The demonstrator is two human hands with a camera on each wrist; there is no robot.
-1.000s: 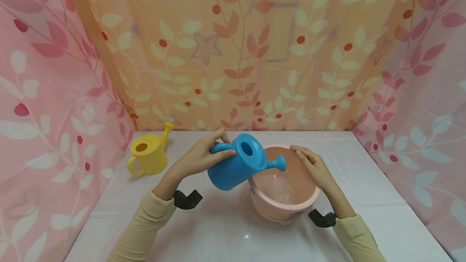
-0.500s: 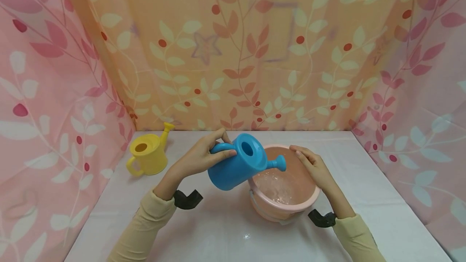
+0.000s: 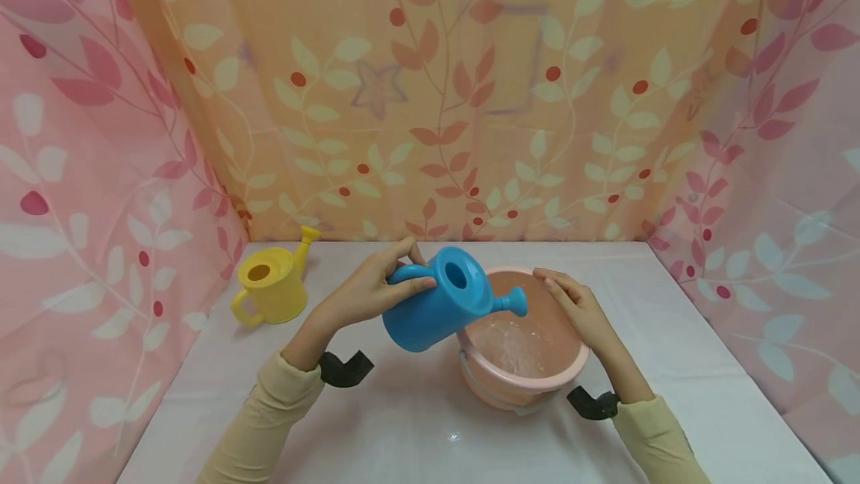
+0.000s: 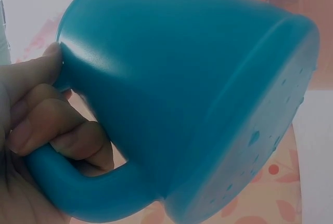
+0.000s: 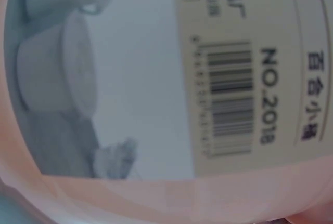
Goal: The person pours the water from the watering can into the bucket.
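My left hand (image 3: 366, 286) grips the handle of a blue plastic watering can (image 3: 430, 312). The can is tilted right, its spout head (image 3: 517, 301) over the inside of a pink bucket (image 3: 527, 382). In the left wrist view, fingers curl through the handle (image 4: 78, 198), the thumb lies against the can, and droplets cling to its base (image 4: 255, 141). Clear, rippled water (image 3: 513, 346) lies in the bucket. My right hand (image 3: 579, 311) holds the bucket's right rim. In the right wrist view, a printed barcode label (image 5: 229, 99) on the bucket fills most of the frame.
A yellow watering can (image 3: 278, 286) stands upright at the back left, spout toward the rear. The white table (image 3: 403, 432) has a small wet-looking spot (image 3: 454, 437) near its front. Leaf-patterned cloth walls (image 3: 430, 95) rise behind and on both sides.
The water's surface churned more half a second ago and is calmer now. Both hands, the blue watering can and the bucket have hardly moved.
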